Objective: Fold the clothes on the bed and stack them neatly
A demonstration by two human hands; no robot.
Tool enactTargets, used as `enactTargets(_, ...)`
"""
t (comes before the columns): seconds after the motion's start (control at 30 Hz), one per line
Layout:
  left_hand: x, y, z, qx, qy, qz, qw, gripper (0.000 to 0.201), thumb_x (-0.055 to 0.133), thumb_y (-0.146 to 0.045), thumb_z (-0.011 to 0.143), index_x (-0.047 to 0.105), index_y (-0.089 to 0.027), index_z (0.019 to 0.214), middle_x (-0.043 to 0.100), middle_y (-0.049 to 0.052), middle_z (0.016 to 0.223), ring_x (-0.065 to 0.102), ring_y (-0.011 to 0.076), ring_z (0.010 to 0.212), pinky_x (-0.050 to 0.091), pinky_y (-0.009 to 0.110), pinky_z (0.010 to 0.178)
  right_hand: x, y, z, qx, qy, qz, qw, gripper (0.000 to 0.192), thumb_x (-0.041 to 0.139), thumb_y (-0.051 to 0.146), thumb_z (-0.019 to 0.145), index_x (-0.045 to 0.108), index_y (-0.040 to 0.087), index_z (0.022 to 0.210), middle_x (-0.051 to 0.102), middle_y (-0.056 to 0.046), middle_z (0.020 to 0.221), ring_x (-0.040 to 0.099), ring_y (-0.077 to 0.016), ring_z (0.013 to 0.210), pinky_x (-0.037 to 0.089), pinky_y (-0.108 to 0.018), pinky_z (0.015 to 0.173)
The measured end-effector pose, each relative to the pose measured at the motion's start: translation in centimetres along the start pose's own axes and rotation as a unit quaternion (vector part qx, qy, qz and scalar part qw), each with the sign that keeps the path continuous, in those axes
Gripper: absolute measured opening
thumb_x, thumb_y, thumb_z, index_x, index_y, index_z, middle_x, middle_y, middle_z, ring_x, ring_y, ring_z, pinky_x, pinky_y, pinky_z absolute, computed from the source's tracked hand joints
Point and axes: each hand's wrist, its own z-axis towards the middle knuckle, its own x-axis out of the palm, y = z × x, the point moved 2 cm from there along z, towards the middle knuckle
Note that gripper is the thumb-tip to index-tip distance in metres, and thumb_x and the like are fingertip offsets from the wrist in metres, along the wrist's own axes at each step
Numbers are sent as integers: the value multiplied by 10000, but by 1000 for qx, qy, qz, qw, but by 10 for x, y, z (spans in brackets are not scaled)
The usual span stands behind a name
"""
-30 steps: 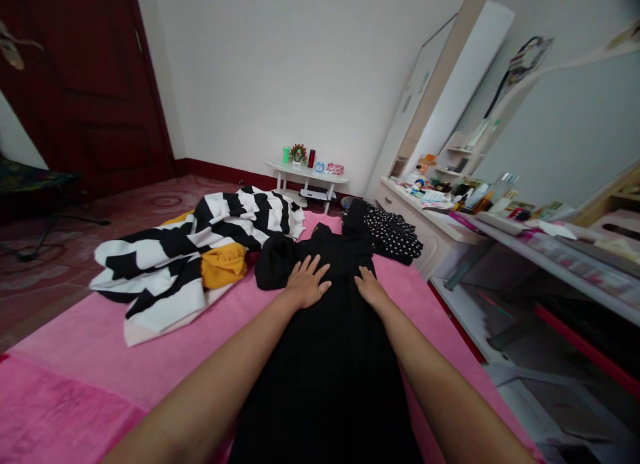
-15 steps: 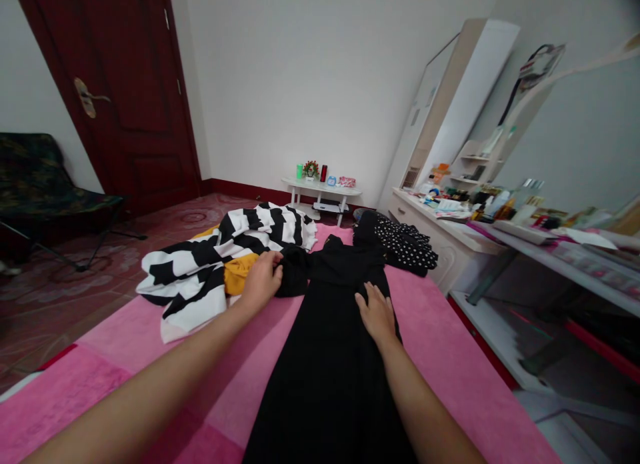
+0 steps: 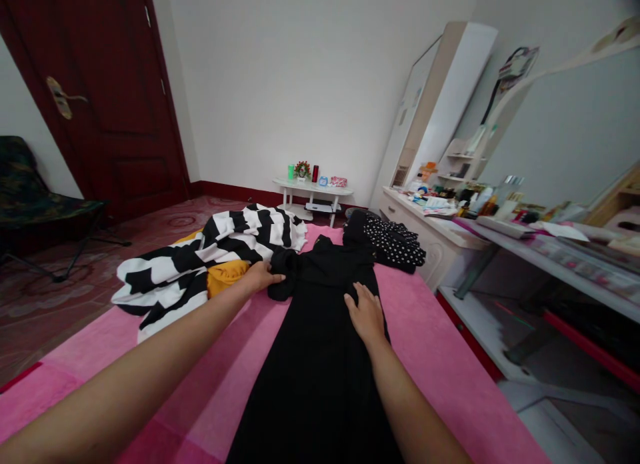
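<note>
The black dress [image 3: 320, 357] lies flat on the pink bed [image 3: 440, 357]; left hand [image 3: 263, 277] pinches its unfolded sleeve [image 3: 285, 284], right hand [image 3: 367, 312] presses spread on the waist

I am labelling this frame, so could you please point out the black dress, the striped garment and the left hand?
black dress [image 3: 320, 357]: head view, on the flat skirt part.
striped garment [image 3: 200, 261]: head view, on a white stripe near its middle.
left hand [image 3: 263, 276]: head view, on the back of the hand.
</note>
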Motion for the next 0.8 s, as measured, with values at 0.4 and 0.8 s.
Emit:
enactTargets(0.4, -141, -75, 18, 115, -250, 208, 939, 219, 583, -153, 688, 643, -201, 893, 659, 77, 934, 566, 277, 998, 407, 344, 818, -5, 2, -3, 0, -9, 4, 1000, 490, 381, 367, 892, 494, 148, 1316, 473, -93, 1387, 378, -227, 1313, 236, -386, 1101)
enactTargets(0.8, -144, -155, -38, 236, -261, 158, 923, 271, 554, -355, 824, 699, -195, 987, 684, 51, 901, 613, 251, 909, 445, 338, 775, -6, 0, 0, 5, -29, 48, 998, 477, 408, 381, 875, 534, 161, 1279, 533, -85, 1330, 443, -242, 1259, 298, -382, 1076)
